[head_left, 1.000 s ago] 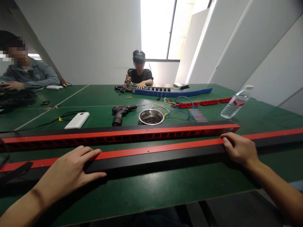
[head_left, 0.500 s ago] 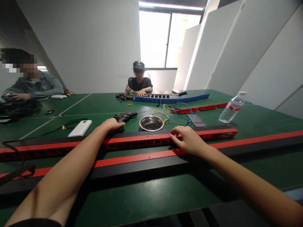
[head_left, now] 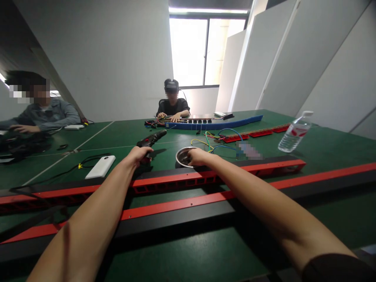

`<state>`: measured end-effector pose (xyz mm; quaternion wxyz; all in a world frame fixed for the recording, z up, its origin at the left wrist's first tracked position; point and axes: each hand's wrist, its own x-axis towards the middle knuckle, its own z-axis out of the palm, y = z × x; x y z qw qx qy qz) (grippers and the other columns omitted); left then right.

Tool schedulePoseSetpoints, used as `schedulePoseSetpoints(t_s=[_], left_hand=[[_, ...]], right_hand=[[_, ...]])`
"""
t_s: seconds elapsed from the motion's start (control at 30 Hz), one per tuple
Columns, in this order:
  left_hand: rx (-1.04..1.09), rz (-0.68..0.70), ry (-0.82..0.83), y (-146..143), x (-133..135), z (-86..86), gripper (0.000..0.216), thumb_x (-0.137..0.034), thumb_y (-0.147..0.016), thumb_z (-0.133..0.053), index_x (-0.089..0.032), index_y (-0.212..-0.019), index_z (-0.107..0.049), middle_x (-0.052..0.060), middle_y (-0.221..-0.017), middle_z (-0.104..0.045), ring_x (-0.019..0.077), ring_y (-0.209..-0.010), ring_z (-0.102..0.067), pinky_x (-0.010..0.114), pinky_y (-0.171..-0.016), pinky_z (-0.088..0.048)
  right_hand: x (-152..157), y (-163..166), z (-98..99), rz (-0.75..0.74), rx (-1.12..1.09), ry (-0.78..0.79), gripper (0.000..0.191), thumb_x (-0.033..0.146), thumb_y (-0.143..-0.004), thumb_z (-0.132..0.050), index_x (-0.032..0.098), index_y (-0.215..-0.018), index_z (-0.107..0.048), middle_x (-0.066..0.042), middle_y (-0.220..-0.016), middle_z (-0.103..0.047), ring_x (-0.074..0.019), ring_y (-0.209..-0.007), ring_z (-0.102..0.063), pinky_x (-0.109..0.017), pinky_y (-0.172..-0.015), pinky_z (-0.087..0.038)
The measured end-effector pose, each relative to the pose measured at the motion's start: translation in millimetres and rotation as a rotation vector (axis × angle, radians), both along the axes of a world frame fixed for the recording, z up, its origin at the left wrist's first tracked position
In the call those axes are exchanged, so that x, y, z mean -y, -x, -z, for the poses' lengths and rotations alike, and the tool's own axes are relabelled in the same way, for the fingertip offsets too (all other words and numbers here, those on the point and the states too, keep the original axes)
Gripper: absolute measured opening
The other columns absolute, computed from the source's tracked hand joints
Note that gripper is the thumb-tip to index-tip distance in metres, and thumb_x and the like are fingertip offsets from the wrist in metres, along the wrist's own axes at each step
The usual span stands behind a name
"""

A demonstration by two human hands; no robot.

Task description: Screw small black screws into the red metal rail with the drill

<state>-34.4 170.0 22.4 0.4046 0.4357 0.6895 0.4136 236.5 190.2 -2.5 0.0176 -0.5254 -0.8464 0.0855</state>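
My left hand is wrapped round the grip of a black power drill, lifted just off the table with its nose pointing right and slightly up. My right hand reaches into a round steel bowl of small dark screws. Its fingers are bent together at the screws, and the tips are hidden, so what they pinch cannot be made out. Under my forearms lie two long red-and-black metal bars, a farther slotted one and a nearer one.
A white power bank with a black cable lies left. Coloured wires run to red strips behind the bowl. A water bottle stands right. Across the table a person handles a blue bar; another person sits left.
My right hand has left the farther bar and moved left and forward into the bowl. My left hand has raised the drill from the table and tipped its nose upward.
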Motion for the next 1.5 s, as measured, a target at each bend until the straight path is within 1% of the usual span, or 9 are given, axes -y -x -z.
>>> schedulePoseSetpoints(t_s=[0.2,0.33,0.4,0.5,0.67,0.83,1.17,1.33,1.5], left_hand=[[0.202,-0.108,-0.489,-11.0,29.3,-50.3,0.046,-0.031,-0.084,-0.071,-0.018,-0.125,-0.054,0.002,-0.096,-0.065,0.0139,-0.076,-0.066,0.027,-0.068,-0.057],[0.4,0.082,-0.527,-21.1,68.0,-71.4,0.035,-0.042,-0.083,-0.067,-0.016,-0.105,-0.063,0.003,-0.085,-0.065,0.0151,-0.069,-0.066,0.029,-0.064,-0.059],[0.554,0.161,-0.455,-24.5,87.3,-69.2,0.027,-0.038,-0.08,-0.071,-0.016,-0.094,-0.065,0.001,-0.079,-0.064,0.0119,-0.065,-0.064,0.023,-0.061,-0.055],[0.56,0.179,-0.325,-26.7,112.0,-55.4,0.021,-0.03,-0.074,-0.076,-0.013,-0.08,-0.067,0.002,-0.068,-0.064,0.0118,-0.057,-0.061,0.021,-0.052,-0.05],[0.573,0.186,-0.127,-26.1,145.1,-33.1,0.018,-0.027,-0.071,-0.078,-0.011,-0.075,-0.07,0.005,-0.065,-0.067,0.013,-0.054,-0.062,0.021,-0.049,-0.05],[0.648,0.156,-0.051,-27.4,168.1,-18.7,0.016,-0.027,-0.074,-0.073,-0.012,-0.071,-0.069,0.004,-0.063,-0.064,0.0114,-0.056,-0.062,0.018,-0.051,-0.051],[0.82,0.04,0.081,-34.5,176.9,-1.4,0.011,-0.019,-0.083,-0.065,-0.011,-0.077,-0.068,0.006,-0.064,-0.066,0.014,-0.051,-0.064,0.02,-0.042,-0.05],[0.874,-0.018,0.073,-37.0,176.4,-5.4,0.009,-0.014,-0.087,-0.059,-0.012,-0.081,-0.065,0.005,-0.065,-0.067,0.0136,-0.051,-0.065,0.02,-0.044,-0.053],[0.848,-0.021,0.078,-37.8,180.0,-6.9,0.012,-0.013,-0.089,-0.057,-0.009,-0.081,-0.065,0.007,-0.064,-0.066,0.0143,-0.05,-0.065,0.02,-0.043,-0.052]], right_hand=[[-4.7,5.4,7.0,0.051,0.042,0.029,0.024,0.023,-0.076,-0.073,0.012,-0.096,-0.08,-0.015,-0.097,-0.077,-0.0239,-0.084,-0.07,-0.03,-0.076,-0.05],[2.2,-0.8,4.5,0.045,0.015,0.001,0.018,0.023,-0.081,-0.068,0.015,-0.09,-0.081,-0.014,-0.094,-0.077,-0.0228,-0.082,-0.069,-0.028,-0.073,-0.048],[6.1,-4.7,2.7,0.037,-0.01,-0.01,0.017,0.023,-0.082,-0.066,0.017,-0.087,-0.081,-0.011,-0.091,-0.077,-0.0219,-0.08,-0.068,-0.028,-0.07,-0.046],[10.1,-8.5,1.9,0.045,-0.052,-0.029,0.017,0.022,-0.082,-0.065,0.018,-0.083,-0.081,-0.009,-0.086,-0.077,-0.021,-0.077,-0.067,-0.027,-0.068,-0.045],[11.3,-8.9,4.8,0.062,-0.145,-0.067,0.019,0.021,-0.083,-0.062,0.017,-0.084,-0.081,-0.009,-0.088,-0.077,-0.0207,-0.079,-0.067,-0.027,-0.068,-0.043],[10.5,-9.5,4.4,0.1,-0.246,-0.084,0.019,0.021,-0.084,-0.063,0.015,-0.082,-0.08,-0.01,-0.081,-0.076,-0.0195,-0.073,-0.065,-0.026,-0.063,-0.039],[42.3,-21.1,-7.7,0.13,-0.549,-0.033,0.032,0.032,-0.096,-0.054,0.012,-0.099,-0.079,-0.008,-0.081,-0.076,-0.0153,-0.067,-0.065,-0.023,-0.058,-0.043],[40.9,-26.0,8.7,0.176,-1.012,-0.06,0.024,0.035,-0.086,-0.066,0.013,-0.083,-0.076,-0.007,-0.074,-0.074,-0.0158,-0.062,-0.062,-0.026,-0.06,-0.045],[27.5,-29.7,23.0,0.241,-1.19,-0.045,0.03,0.044,-0.081,-0.067,0.015,-0.074,-0.072,-0.007,-0.071,-0.071,-0.0134,-0.055,-0.055,-0.026,-0.053,-0.04]])
